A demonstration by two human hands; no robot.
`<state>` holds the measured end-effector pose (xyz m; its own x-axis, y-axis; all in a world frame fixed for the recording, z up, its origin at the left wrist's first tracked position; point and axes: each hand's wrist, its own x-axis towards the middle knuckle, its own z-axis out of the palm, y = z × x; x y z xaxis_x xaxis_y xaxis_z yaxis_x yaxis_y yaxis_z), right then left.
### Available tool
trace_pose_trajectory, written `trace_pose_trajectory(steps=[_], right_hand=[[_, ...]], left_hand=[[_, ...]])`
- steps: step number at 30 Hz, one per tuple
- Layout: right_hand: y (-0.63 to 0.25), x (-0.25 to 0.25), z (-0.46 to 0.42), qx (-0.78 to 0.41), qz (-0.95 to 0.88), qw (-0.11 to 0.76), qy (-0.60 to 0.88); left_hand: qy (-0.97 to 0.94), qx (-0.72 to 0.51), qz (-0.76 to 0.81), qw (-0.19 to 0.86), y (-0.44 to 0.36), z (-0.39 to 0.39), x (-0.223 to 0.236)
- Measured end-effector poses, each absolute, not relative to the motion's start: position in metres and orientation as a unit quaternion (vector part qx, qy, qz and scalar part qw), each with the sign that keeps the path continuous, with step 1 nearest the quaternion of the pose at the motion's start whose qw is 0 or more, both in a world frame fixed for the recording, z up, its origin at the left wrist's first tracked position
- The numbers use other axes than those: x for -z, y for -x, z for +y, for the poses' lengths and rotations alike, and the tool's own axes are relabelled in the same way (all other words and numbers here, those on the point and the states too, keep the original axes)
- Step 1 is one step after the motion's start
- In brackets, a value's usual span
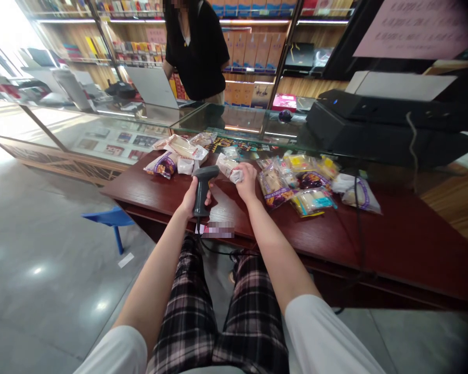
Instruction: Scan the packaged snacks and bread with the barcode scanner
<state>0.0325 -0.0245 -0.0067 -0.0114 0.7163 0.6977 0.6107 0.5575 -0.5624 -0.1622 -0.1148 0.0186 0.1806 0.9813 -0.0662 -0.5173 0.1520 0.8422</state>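
A dark red wooden table [374,234] occupies the foreground. The left hand [191,202] is closed around the grip of a handheld barcode scanner [201,189], held at 12 o'clock. The right hand [246,182] is closed on a small wrapped pastry packet [228,167]. Further wrapped pastries [296,182] are heaped at 1 o'clock, and more wrapped pastries [179,153] at 11 o'clock. Beyond stands a glass display counter [234,119], with a person in a black top [197,47] at 12 o'clock.

Dark red wooden desk [378,244] carried plastic-wrapped food packets in two loose heaps: left heap [178,155] at far edge, right heap [296,182] further along, set apart.
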Motion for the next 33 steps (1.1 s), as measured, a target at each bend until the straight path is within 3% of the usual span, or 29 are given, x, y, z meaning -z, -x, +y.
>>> trace_pose_trajectory(steps=[33], right_hand=[[-0.032, 0.007, -0.027, -0.047, -0.774, 0.474, 0.416]], left_hand=[[-0.341, -0.546, 0.347, 0.682, 0.157, -0.113, -0.022]])
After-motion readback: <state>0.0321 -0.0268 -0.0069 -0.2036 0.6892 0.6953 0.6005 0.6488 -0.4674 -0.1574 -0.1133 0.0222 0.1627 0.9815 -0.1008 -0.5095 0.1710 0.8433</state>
